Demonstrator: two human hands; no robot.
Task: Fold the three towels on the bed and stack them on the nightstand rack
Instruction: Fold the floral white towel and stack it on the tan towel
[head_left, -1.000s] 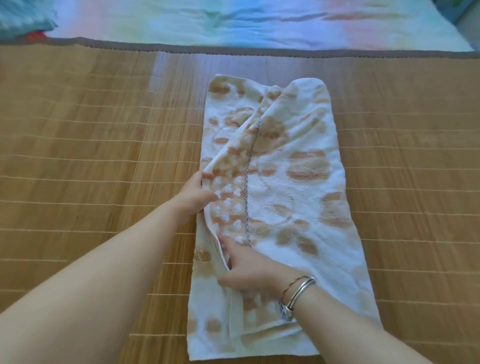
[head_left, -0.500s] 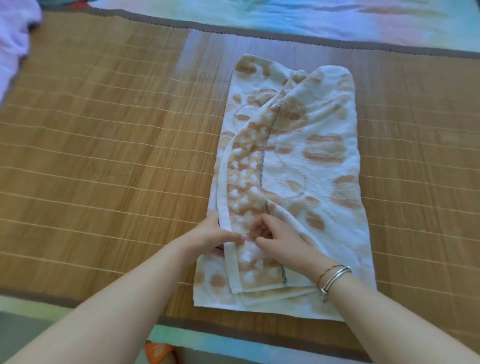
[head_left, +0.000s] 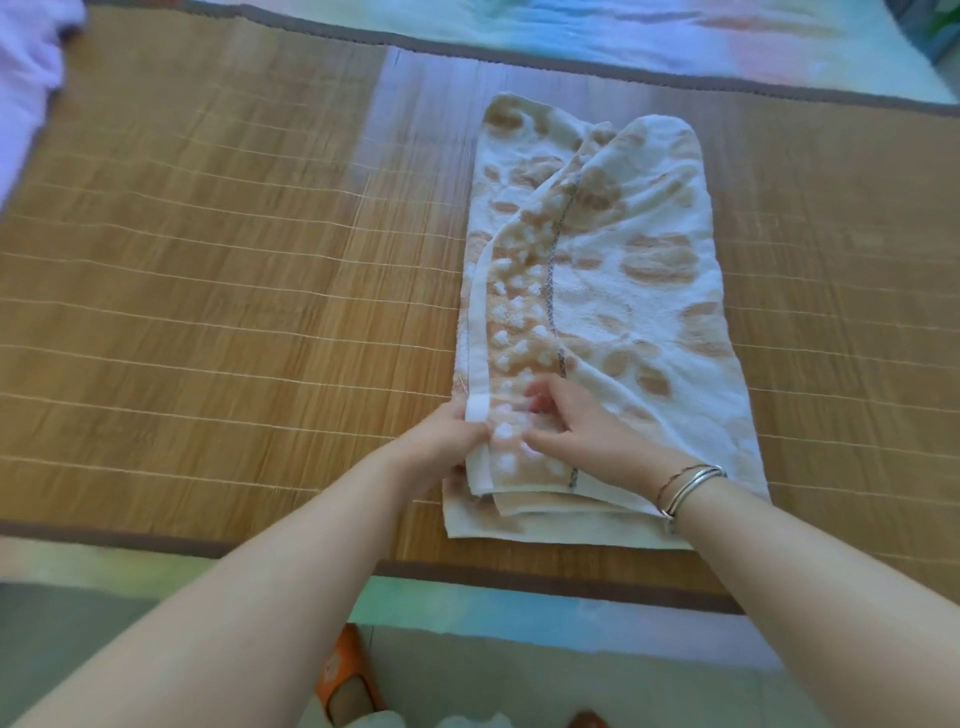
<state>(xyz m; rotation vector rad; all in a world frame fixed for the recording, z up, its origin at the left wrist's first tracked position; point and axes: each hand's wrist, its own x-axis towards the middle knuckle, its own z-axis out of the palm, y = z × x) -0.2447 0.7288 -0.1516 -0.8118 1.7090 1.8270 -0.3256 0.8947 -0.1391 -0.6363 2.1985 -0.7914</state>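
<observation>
A white towel with orange-brown blotches (head_left: 639, 291) lies lengthwise on the bamboo mat (head_left: 208, 291), folded over itself so that a patterned border strip runs down its left half. My left hand (head_left: 447, 436) pinches the white hem of that folded layer near the towel's near end. Close beside it, my right hand (head_left: 582, 431) presses on the same layer with bent fingers; silver bangles circle its wrist. The two hands almost touch. No other task towel or rack shows clearly.
A pale lilac cloth (head_left: 31, 67) lies at the far left corner. A pastel sheet (head_left: 623, 31) borders the mat's far side. The bed's near edge runs below my forearms, with an orange slipper (head_left: 348, 675) on the floor.
Both hands slid down the folded layer toward the towel's near end and came together. The view tipped down, so the bed's near edge and the floor now show.
</observation>
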